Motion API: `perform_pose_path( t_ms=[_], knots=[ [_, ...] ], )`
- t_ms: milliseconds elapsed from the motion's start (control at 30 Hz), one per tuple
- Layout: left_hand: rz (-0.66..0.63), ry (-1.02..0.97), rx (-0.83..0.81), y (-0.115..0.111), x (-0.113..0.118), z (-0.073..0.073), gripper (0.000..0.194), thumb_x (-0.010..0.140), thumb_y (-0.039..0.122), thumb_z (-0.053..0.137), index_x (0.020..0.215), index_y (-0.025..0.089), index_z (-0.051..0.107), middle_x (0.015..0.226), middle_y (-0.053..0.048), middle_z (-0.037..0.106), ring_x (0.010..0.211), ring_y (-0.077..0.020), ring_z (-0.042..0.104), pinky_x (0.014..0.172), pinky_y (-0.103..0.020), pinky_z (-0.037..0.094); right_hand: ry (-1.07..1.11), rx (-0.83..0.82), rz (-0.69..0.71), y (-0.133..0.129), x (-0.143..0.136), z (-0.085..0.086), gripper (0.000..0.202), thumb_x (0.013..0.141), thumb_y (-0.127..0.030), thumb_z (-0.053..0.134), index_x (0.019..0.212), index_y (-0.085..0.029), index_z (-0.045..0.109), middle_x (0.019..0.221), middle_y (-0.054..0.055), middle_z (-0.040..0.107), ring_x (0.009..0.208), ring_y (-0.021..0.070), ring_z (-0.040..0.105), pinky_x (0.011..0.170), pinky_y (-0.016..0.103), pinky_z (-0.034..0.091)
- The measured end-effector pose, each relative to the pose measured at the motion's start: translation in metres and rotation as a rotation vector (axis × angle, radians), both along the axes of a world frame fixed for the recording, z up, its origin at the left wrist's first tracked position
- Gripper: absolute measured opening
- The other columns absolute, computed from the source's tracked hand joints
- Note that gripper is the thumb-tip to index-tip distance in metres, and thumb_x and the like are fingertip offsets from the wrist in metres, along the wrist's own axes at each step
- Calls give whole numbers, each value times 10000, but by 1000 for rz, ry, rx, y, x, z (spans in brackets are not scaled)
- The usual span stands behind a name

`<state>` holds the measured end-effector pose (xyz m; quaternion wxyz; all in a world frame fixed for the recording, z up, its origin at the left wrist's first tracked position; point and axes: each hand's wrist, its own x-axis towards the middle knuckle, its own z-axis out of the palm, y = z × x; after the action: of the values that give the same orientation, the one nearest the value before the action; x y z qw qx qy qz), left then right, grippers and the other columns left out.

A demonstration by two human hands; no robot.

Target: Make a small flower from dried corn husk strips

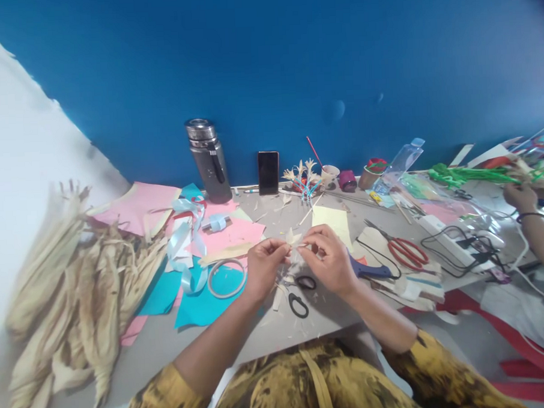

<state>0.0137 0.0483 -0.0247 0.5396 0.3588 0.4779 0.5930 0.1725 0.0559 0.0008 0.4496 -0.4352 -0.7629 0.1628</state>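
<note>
Both my hands meet over the middle of the table, fingertips pinched close together. Between them is a small pale piece of corn husk [293, 238], its tip showing above the fingers. My left hand [268, 261] grips it from one side, and my right hand [329, 258] from the other; the fingers partly cover it. Just below lies a pair of black-handled scissors [299, 306], blades hidden near the hands. Husk scraps are scattered around them. Beside my right hand rests a blue-handled glue gun [371, 269].
Dried corn husks [95, 284] are heaped at left, near blue ribbon [172, 247] and a tape roll [211, 279]. A flask [209, 164], phone [268, 173] and husk flowers [303, 181] stand behind. Red scissors [407, 252] and a power strip [454, 244] lie right. Another person's hand [521, 196] works far right.
</note>
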Motion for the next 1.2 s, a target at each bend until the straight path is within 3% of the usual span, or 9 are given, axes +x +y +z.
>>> perform_pose_path(
  t_ms=[233, 467, 833, 967, 1200],
  knots=[
    [20, 64, 2, -2, 0, 5, 150, 658, 271, 805, 671, 151, 716, 628, -19, 687, 541, -124, 597, 577, -245, 483, -60, -42, -156, 0, -12, -8, 49, 835, -233, 648, 810, -211, 684, 939, 45, 636, 733, 159, 594, 685, 284, 478],
    [-40, 38, -13, -2, 0, 5, 183, 653, 285, 815, 691, 137, 715, 663, -36, 704, 560, -133, 629, 598, -250, 499, -106, -55, -237, 1, -12, -9, 55, 814, -233, 655, 761, -216, 661, 933, 33, 653, 709, 161, 583, 670, 294, 450],
    [-196, -210, -38, 0, 0, -2, 268, 616, 331, 865, 715, 132, 713, 677, -55, 709, 575, -120, 612, 604, -251, 496, -192, 51, -258, -6, -12, -3, 84, 850, -202, 615, 809, -223, 685, 957, 57, 664, 850, 200, 645, 692, 299, 465],
    [-172, -191, -36, 1, 1, -5, 240, 629, 299, 861, 696, 140, 694, 617, -24, 680, 517, -99, 571, 574, -240, 456, -201, 91, -210, -6, -11, -4, 86, 873, -204, 603, 851, -220, 685, 967, 64, 663, 852, 197, 638, 723, 296, 477],
    [-52, -199, 12, 3, -2, -2, 254, 621, 227, 847, 757, 160, 644, 609, 13, 664, 577, -114, 611, 607, -230, 439, -30, 36, -195, -15, -1, -7, 130, 877, -254, 631, 999, -209, 623, 908, 42, 637, 663, 160, 553, 690, 299, 470]
  ],
)
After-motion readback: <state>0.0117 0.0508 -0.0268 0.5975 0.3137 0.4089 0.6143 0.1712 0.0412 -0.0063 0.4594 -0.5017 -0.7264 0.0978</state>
